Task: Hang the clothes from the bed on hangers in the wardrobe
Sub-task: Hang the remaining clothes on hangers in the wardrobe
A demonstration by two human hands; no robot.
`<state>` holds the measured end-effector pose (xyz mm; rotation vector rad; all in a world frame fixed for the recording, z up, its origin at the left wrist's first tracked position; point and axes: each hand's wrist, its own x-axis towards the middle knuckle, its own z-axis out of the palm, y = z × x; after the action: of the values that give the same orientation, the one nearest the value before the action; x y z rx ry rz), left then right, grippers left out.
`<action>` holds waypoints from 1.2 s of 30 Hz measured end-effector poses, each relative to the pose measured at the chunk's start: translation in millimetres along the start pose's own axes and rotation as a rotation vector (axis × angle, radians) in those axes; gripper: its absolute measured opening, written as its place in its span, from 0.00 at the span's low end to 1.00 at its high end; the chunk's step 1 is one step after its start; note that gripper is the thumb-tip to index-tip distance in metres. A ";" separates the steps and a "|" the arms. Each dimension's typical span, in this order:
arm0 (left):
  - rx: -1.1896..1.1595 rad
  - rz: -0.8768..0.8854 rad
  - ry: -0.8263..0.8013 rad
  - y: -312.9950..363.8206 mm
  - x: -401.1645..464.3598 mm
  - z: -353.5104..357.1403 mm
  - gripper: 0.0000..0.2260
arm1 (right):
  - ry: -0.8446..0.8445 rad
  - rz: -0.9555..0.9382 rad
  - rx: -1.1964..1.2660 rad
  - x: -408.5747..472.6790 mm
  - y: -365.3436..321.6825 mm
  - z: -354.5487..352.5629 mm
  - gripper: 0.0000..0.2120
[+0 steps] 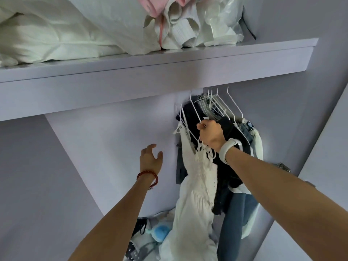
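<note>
From the head camera, looking up into the wardrobe (79, 140), no brand, label or writing can be read on anything.

Two bare arms reach in. The right hand (211, 135), at about 2 o'clock from the centre of the view, is curled tight round the wire of a white hanger (190, 117), fingers clamped on it. A white band (228, 149) sits on that wrist. From that hanger hangs one white dress (195, 187) with thin straps, dropping toward 6 o'clock and lying against the dark clothes behind it.

The left hand (150, 159), near the centre, holds nothing; its fingers are spread apart and slightly bent, in front of the pale back wall. A red bead bracelet (148, 178) circles that wrist.

At 1 o'clock, under the shelf (150, 61), a bunch of white hangers crowds together; at least six hooks can be counted, the exact number is unclear. On them hang dark clothes (229, 166) and, at 4 o'clock, blue jeans (233, 219); how many pieces cannot be told.

On top of the shelf, from 10 to 12 o'clock, lies white bedding (56, 34), beside it one pink piece of cloth (150, 8) and a crumpled white plastic bag (216, 21).

At 6 o'clock on the wardrobe floor sits a heap of mixed things with one light blue fluffy ball (161, 232) in it.
</note>
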<state>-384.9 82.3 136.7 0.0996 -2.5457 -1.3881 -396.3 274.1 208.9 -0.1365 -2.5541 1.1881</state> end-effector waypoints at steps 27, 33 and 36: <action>0.505 0.611 -0.074 -30.6 -133.3 26.7 0.23 | 0.166 -0.033 -0.387 -223.9 89.4 5.7 0.25; 0.457 0.668 -0.564 -34.5 -262.0 100.9 0.22 | 0.247 0.467 -0.500 -398.3 165.4 -37.9 0.23; 0.443 0.777 -0.829 -18.2 -344.5 131.8 0.22 | 0.274 0.744 -0.529 -498.3 188.0 -65.1 0.23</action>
<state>-83.8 240.1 -7.8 -1.4845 -2.8773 -0.5871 86.5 334.8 -17.3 -1.3548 -2.5495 0.5704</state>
